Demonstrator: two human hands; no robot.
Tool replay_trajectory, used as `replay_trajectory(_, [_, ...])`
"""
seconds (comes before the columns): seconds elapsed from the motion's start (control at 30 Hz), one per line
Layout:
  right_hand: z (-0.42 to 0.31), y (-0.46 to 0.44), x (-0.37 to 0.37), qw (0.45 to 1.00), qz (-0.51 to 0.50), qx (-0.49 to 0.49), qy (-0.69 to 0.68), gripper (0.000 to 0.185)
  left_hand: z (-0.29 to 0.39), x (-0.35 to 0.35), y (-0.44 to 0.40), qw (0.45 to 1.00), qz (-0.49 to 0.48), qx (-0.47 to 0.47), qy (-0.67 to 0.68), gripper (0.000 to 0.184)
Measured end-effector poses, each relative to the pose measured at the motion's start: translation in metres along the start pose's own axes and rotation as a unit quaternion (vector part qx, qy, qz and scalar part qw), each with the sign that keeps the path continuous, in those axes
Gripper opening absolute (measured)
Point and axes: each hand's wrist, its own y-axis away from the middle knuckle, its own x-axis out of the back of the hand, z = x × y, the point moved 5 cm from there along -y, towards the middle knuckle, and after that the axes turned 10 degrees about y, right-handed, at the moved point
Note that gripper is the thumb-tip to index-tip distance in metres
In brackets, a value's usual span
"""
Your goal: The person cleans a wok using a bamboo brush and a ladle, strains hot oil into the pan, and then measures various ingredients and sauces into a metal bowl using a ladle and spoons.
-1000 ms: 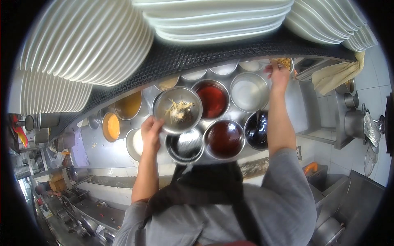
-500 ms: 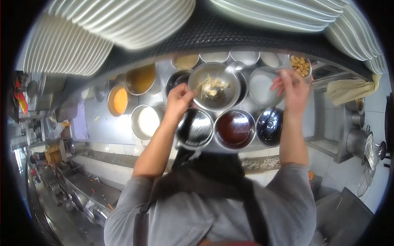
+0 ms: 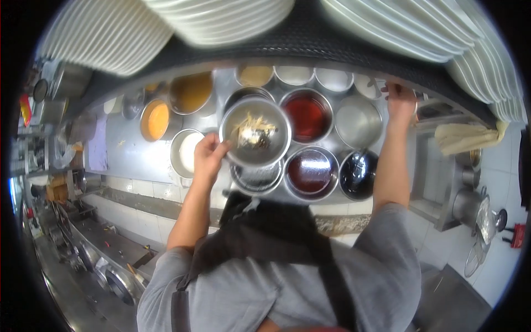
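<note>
My left hand (image 3: 209,156) grips the near-left rim of a metal bowl (image 3: 227,145), which is held above the containers. Pale yellow shreds, a white heap and dark bits lie inside it. My right hand (image 3: 400,102) reaches to the far right, beside a tin of white contents (image 3: 365,86) under the shelf edge. Its fingers are bent and partly blurred, and what they hold cannot be made out. Around the bowl stand pots of red liquid (image 3: 305,115), clear liquid (image 3: 358,122), dark red-brown sauce (image 3: 311,172) and black liquid (image 3: 358,176).
Above the back of the counter, a dark shelf (image 3: 310,50) carries stacks of white plates (image 3: 221,22). At the left are orange sauce (image 3: 158,120), a brown liquid pot (image 3: 192,93) and a white-filled pot (image 3: 188,152). A yellowish cloth (image 3: 470,137) hangs at right.
The bowl in my left hand has moved left and nearer, uncovering the red liquid. My right hand has gone farther back, over the nut tin, and the spoon no longer shows above the bowl.
</note>
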Motion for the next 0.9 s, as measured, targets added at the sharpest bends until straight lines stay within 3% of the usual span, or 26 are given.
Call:
replay_trajectory(0.07, [0.016,-0.017,-0.017,0.993,-0.050,0.019,0.105,0.022,0.002,0.028,0.019,0.999,0.037,-0.012,0.002,0.012])
replay_trajectory(0.13, [0.039,-0.032,-0.036,0.996,-0.035,0.038,0.072,0.019,0.000,0.049,0.039,0.997,0.070,0.012,0.021,0.013])
replay_trajectory(0.17, [0.033,-0.037,-0.038,0.939,0.080,0.179,0.284,0.016,-0.002,0.057,0.046,0.997,0.070,0.013,0.022,0.013])
replay_trajectory(0.2, [0.024,-0.033,-0.047,0.804,0.189,0.306,0.473,0.013,-0.006,0.067,0.052,0.994,0.098,0.011,0.045,0.014])
replay_trajectory(0.23, [0.029,-0.032,-0.056,0.803,0.190,0.306,0.475,0.013,-0.009,0.072,0.056,0.990,0.124,0.009,0.069,0.015])
replay_trajectory(0.3, [0.062,-0.040,-0.093,0.888,-0.111,0.143,0.423,0.009,-0.001,0.064,0.059,0.989,0.127,0.013,0.077,0.016])
replay_trajectory(0.33, [0.082,-0.040,-0.109,0.886,-0.110,0.146,0.426,0.009,0.000,0.061,0.063,0.988,0.133,0.019,0.080,0.016])
replay_trajectory(0.4, [0.104,-0.050,-0.133,0.872,0.044,0.222,0.434,0.010,-0.004,0.061,0.060,0.988,0.130,0.019,0.082,0.016])
replay_trajectory(0.43, [0.098,-0.044,-0.126,0.899,0.053,0.230,0.369,0.013,-0.004,0.057,0.060,0.988,0.126,0.019,0.091,0.017])
replay_trajectory(0.47, [0.092,-0.041,-0.121,0.900,0.049,0.234,0.366,0.013,-0.006,0.058,0.063,0.987,0.123,0.022,0.100,0.018])
replay_trajectory(0.53, [0.083,-0.040,-0.111,0.876,-0.083,0.201,0.430,0.014,-0.015,0.064,0.062,0.988,0.111,0.031,0.104,0.021])
replay_trajectory(0.57, [0.068,-0.035,-0.097,0.876,-0.083,0.203,0.429,0.014,-0.016,0.063,0.061,0.988,0.114,0.026,0.100,0.022])
replay_trajectory(0.6, [0.054,-0.028,-0.074,0.955,-0.079,0.120,0.261,0.015,-0.017,0.060,0.061,0.989,0.116,0.024,0.095,0.023])
replay_trajectory(0.63, [0.041,-0.016,-0.052,0.993,-0.071,0.028,0.084,0.017,-0.017,0.060,0.061,0.987,0.123,0.033,0.101,0.023])
replay_trajectory(0.67, [0.037,-0.001,-0.032,0.992,-0.056,-0.069,-0.092,0.020,-0.017,0.059,0.060,0.987,0.115,0.041,0.099,0.023])
replay_trajectory(0.8, [0.033,0.079,0.038,0.984,-0.040,-0.127,-0.122,0.023,-0.010,0.048,0.059,0.985,0.104,0.008,0.137,0.022])
replay_trajectory(0.9, [0.032,0.134,0.049,0.959,-0.181,-0.218,-0.011,0.022,-0.006,0.039,0.052,0.988,0.072,0.017,0.138,0.021])
